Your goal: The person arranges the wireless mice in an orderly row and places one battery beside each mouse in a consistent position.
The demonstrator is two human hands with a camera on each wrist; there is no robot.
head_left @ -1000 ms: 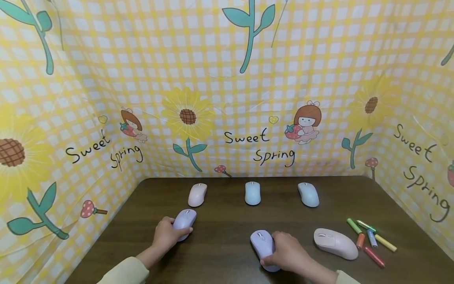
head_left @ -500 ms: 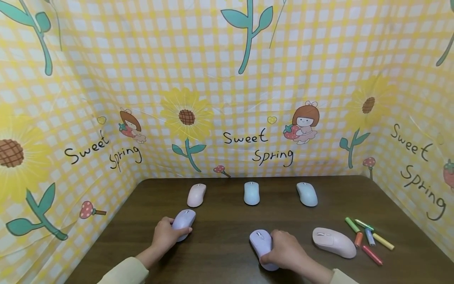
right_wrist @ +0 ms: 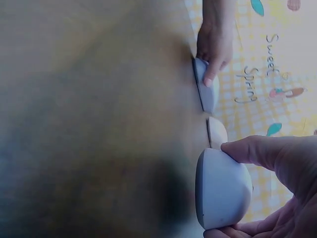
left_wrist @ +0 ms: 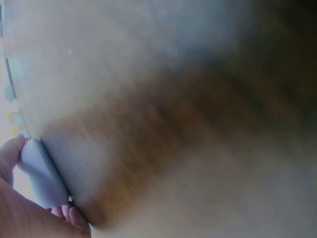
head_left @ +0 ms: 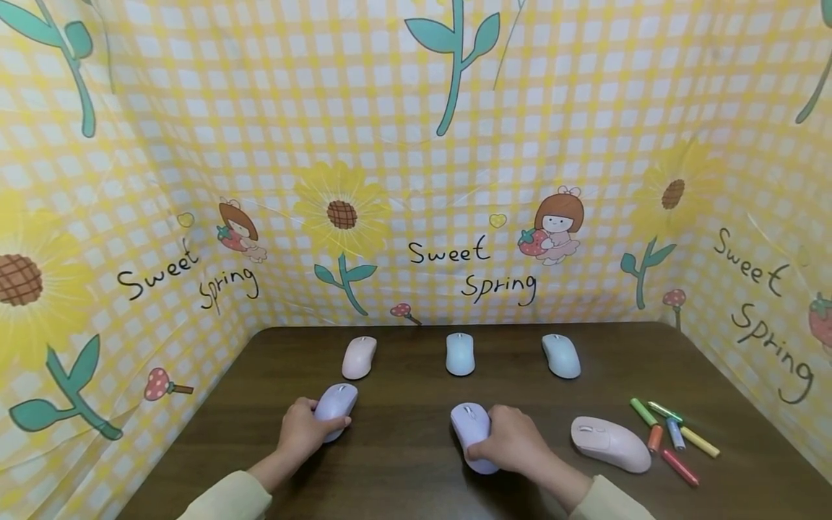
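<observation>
On the left of the table my left hand (head_left: 304,430) grips a lavender computer mouse (head_left: 339,406) by its sides, thumb on the near side. My right hand (head_left: 516,438) holds a second lavender mouse (head_left: 469,426) near the middle, thumb on its left side and fingers on the right. In the right wrist view, the thumb and fingers of that hand (right_wrist: 292,173) pinch the rear of the mouse (right_wrist: 224,191). The left wrist view has the other mouse (left_wrist: 43,173) between thumb and fingers. The fingertips on the far sides are mostly hidden in the head view.
Along the back stand a pink mouse (head_left: 360,357), a light blue mouse (head_left: 460,354) and another light blue mouse (head_left: 562,355). A larger pink mouse (head_left: 611,443) lies at right, beside several coloured sticks (head_left: 681,466). Yellow checked cloth (head_left: 403,144) encloses the dark table (head_left: 390,477).
My right hand has moved its lavender mouse forward and slightly left. The left hand and its mouse have stayed in place. The head view has shifted a little.
</observation>
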